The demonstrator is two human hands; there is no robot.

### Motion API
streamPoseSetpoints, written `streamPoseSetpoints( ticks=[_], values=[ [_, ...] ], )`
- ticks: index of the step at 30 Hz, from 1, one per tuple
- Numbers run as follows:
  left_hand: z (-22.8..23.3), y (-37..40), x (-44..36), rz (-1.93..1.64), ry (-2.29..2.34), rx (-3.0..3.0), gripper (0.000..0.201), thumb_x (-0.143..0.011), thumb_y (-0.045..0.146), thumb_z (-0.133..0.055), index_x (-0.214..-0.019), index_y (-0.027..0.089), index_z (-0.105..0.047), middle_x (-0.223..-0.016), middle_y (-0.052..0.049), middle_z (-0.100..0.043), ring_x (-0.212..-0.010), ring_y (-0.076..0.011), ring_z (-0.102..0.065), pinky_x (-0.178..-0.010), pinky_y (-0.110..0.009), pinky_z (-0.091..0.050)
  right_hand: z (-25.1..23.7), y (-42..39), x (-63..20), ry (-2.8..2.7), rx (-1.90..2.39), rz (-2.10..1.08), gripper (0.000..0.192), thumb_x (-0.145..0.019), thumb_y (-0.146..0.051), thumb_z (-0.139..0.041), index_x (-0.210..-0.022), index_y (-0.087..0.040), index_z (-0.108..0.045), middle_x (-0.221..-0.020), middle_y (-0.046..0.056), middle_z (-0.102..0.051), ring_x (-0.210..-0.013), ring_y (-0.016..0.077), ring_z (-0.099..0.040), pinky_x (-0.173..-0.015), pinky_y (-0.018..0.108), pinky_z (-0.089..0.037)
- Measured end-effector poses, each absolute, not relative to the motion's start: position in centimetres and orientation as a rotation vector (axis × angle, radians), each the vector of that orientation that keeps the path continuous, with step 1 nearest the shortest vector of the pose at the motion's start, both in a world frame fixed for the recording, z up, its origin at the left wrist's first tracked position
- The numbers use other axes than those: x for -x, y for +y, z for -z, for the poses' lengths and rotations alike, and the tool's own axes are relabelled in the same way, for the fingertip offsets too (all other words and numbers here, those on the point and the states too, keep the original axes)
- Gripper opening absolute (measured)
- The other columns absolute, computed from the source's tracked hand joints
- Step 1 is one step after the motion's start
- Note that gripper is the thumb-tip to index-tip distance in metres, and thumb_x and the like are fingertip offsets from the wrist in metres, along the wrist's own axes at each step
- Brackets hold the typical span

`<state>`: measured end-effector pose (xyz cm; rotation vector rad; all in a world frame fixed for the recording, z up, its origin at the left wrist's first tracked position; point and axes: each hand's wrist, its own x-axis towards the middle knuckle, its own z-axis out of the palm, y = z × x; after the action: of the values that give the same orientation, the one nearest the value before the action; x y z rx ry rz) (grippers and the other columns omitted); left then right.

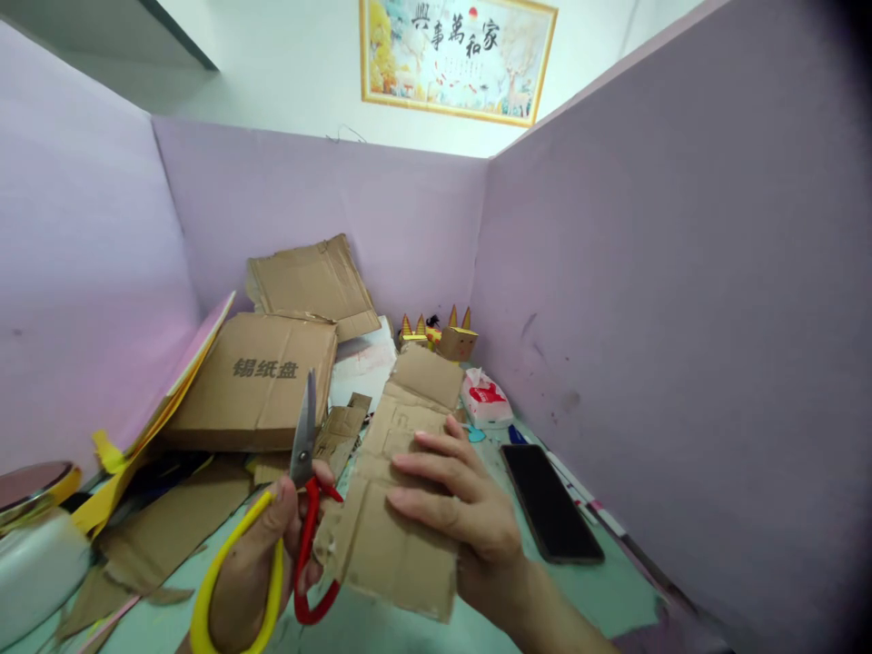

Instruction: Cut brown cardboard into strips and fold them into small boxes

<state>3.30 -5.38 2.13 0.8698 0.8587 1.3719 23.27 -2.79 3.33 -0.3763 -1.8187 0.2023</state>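
Scissors (300,509), blades shut, sit gripped in the left hand (255,554); right hand (453,513) fingers clamp the cardboard strip (391,490) above the desk's near edge, cut seemingly pending: blades must open.

Lilac partition walls (647,272) on three sides; framed picture (458,56) on white wall.

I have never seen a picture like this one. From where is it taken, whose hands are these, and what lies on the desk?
The single picture comes from a camera worn on a person's head, looking down at that person's own bare hands. The left hand holds scissors with one yellow and one red handle, blades shut and pointing up. The right hand holds a flat brown cardboard piece. On the pale green desk lie a black phone, a printed brown cardboard box and a red-and-white tissue pack. Lilac partition walls stand around the desk.
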Motion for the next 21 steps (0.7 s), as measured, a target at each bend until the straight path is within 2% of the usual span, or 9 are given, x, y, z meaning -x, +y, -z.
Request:
streamPoseSetpoints(
  ticks=[3,6,8,11,13,16,18,21],
  values=[
    [-2.2,-8.2,-4.9,-1.451,0.973,-0.969,0.041,-0.064,0.043,-0.071,-0.094,0.023,-0.052,-0.062,0.004,-0.056,-0.048,-0.0109,-0.053,-0.042,-0.02,-0.042,-0.7,-3.4,-23.0,-1.957,0.345,0.032,0.043,-0.077,-0.006,-0.051,-0.108,-0.033,-0.062,-0.107,-0.001,-0.067,-0.121,0.0226,-0.042,-0.11,0.049,-0.01],
    [-1.6,-9.8,-5.8,-1.499,1.156,-1.099,0.035,-0.065,0.033,-0.07,-0.092,0.022,-0.051,-0.062,0.006,-0.052,-0.049,-0.0084,-0.05,-0.042,-0.017,-0.041,1.7,-4.8,-22.9,-1.772,0.579,-0.119,0.045,-0.078,-0.009,-0.05,-0.115,-0.033,-0.058,-0.137,0.0,-0.044,-0.131,0.0258,-0.028,-0.108,0.053,-0.013],
    [-0.9,-10.4,-6.2,-1.515,1.221,-1.121,0.033,-0.068,0.033,-0.067,-0.092,0.022,-0.048,-0.057,0.009,-0.046,-0.042,-0.0065,-0.043,-0.037,-0.016,-0.037,2.3,-6.0,-22.7,-1.416,0.758,-0.511,0.046,-0.079,-0.019,-0.052,-0.123,-0.03,-0.05,-0.143,0.004,-0.034,-0.13,0.0275,-0.03,-0.103,0.052,-0.028],
    [-0.1,-10.4,-6.8,-1.51,1.266,-1.132,0.033,-0.069,0.034,-0.064,-0.094,0.022,-0.046,-0.053,0.011,-0.039,-0.038,-0.0058,-0.037,-0.033,-0.016,-0.034,1.4,-7.0,-21.6,-0.989,0.747,-1.353,0.045,-0.077,-0.038,-0.053,-0.119,-0.021,-0.053,-0.123,0.013,-0.056,-0.11,0.0295,-0.055,-0.081,0.045,-0.049],
    [-0.1,-9.5,-7.0,-1.492,1.279,-1.198,0.032,-0.071,0.036,-0.061,-0.095,0.022,-0.045,-0.052,0.011,-0.038,-0.036,-0.0056,-0.036,-0.033,-0.016,-0.033,0.3,-6.7,-20.6,-0.949,0.635,-1.72,0.045,-0.069,-0.039,-0.062,-0.106,-0.014,-0.061,-0.102,0.014,-0.068,-0.089,0.0297,-0.065,-0.07,0.042,-0.053],
    [-0.7,-7.3,-6.6,-1.418,1.359,-1.429,0.03,-0.075,0.041,-0.055,-0.095,0.019,-0.048,-0.05,0.01,-0.043,-0.034,-0.0066,-0.038,-0.033,-0.017,-0.032,-1.0,-4.0,-19.4,-0.895,0.666,-1.658,0.04,-0.051,-0.021,-0.076,-0.089,-0.013,-0.065,-0.083,0.009,-0.072,-0.072,0.025,-0.067,-0.068,0.038,-0.053],
    [-1.0,-5.7,-5.8,-1.372,1.489,-1.576,0.03,-0.078,0.043,-0.05,-0.095,0.018,-0.051,-0.05,0.007,-0.048,-0.037,-0.009,-0.044,-0.035,-0.018,-0.035,-1.4,-1.2,-19.1,-0.836,0.691,-1.546,0.039,-0.046,-0.015,-0.078,-0.083,-0.013,-0.065,-0.079,0.008,-0.073,-0.071,0.0245,-0.067,-0.069,0.038,-0.052],
    [-0.3,-3.4,-4.3,-1.321,1.656,-1.728,0.027,-0.081,0.04,-0.043,-0.095,0.019,-0.052,-0.056,0.003,-0.057,-0.047,-0.014,-0.056,-0.046,-0.022,-0.045,-1.2,2.9,-19.2,-0.787,0.657,-1.445,0.038,-0.047,-0.016,-0.077,-0.083,-0.014,-0.064,-0.081,0.006,-0.073,-0.074,0.0224,-0.066,-0.073,0.037,-0.052]
  ],
)
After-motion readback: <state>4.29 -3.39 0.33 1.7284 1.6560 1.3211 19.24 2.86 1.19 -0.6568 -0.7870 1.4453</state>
